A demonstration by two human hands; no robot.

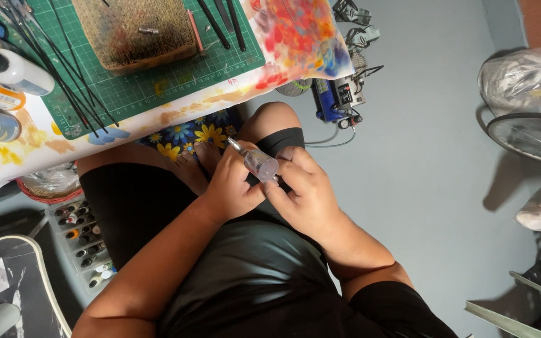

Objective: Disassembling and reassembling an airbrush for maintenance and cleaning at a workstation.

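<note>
Floor: grey floor (421,156) fills the right half of the frame, with a small blue machine (336,100) standing on it near the upper centre.
Table: at the upper left, a table with a colourful painted cover (295,37) carries a green cutting mat (158,81); on the mat lie a woven basket (134,31) and thin black sticks (64,69).
Bottles: paint bottles (1,81) lie at the left edge of the frame.
Tray: a tray of small paint pots (86,241) sits at the lower left, beside the person's leg.
Tool: a small clear airbrush-like tool (255,161) with a metal tip is in the centre of the frame, above the lap.
Left hand: the left hand (233,188) wraps around the tool from below, fingers curled and pressed together.
Right hand: the right hand (305,191) touches the round rear end of the tool, its fingertips pinching there.
Right edge: plastic bags (521,78) and a bicycle wheel (530,138) are there.
</note>
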